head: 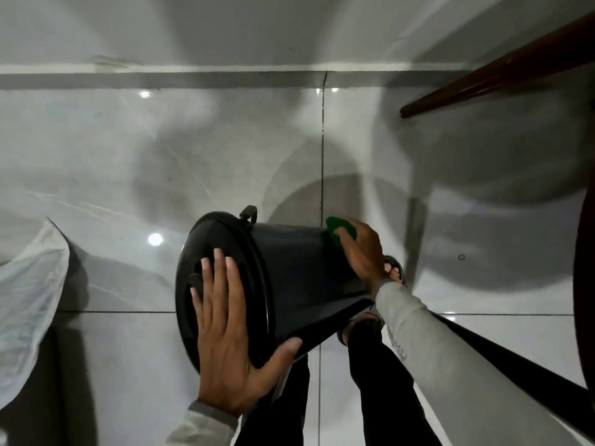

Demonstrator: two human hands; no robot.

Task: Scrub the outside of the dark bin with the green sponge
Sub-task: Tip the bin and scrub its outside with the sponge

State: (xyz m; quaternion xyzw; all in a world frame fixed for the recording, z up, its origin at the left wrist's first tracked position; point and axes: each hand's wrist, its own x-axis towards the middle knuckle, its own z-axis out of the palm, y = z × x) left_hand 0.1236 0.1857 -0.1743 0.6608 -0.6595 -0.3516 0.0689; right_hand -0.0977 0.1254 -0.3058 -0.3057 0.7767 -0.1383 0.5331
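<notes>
A: We have the bin [289, 284] tipped on its side above the tiled floor [128, 349], lid [206, 284] facing left. Our left hand [225, 342] lies flat and spread on the lid, thumb hooked over the rim, so it braces and doesn't clasp.

B: And our right hand [363, 252] is curled around the sponge [338, 231], pressing it on the wall near the base, far from the lid.

A: What worries us?

B: Push hard at that far end and the bin may swing or roll, since only a flat palm steadies it. The lid could also pop loose under that pressure.

A: And our sandalled foot [394, 272] sits just beneath; a dropped bin would likely land there.
</notes>
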